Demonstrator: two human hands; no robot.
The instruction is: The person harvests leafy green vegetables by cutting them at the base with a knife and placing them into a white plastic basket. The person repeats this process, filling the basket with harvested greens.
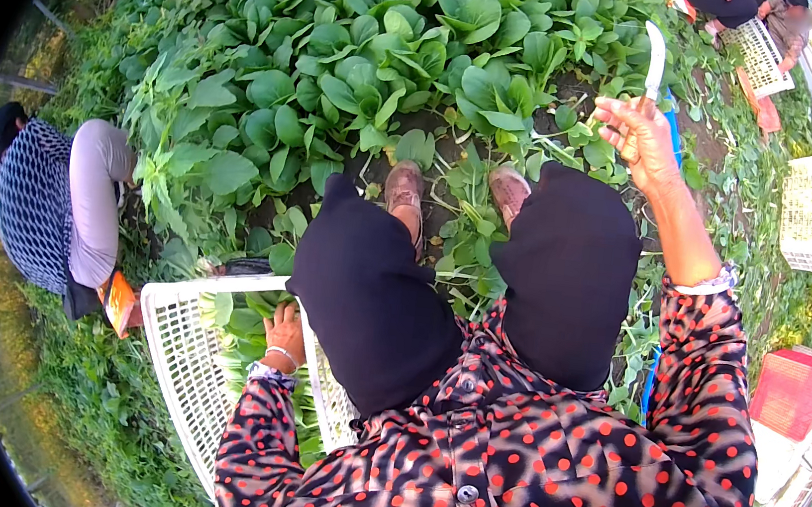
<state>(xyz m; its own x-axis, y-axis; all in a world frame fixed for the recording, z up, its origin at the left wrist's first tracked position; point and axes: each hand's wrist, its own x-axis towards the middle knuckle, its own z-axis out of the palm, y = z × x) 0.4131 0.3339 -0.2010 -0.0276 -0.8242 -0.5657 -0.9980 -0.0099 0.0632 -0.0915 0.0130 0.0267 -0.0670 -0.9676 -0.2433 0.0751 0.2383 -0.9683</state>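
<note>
My right hand (642, 144) is raised on the right, gripping a small curved-blade knife (655, 60) by its handle, the blade pointing up and away from me. On the other side, my left hand (283, 339) reaches into a white slatted plastic crate (185, 348) beside my left knee. Cut leafy greens (238, 343) lie inside that crate, and my left fingers touch them. Whether those fingers close on any leaves is hidden. Ahead of my feet grows a dense stand of round-leaved greens (366, 72), probably bok choy.
Loose leaves and stems (469, 231) litter the soil between my shoes. A crouching person (40, 204) is at the left. More people (788, 27) work at the upper right by a white crate (759, 57). Another white crate (803, 212) and a red crate (792, 394) stand along the right side.
</note>
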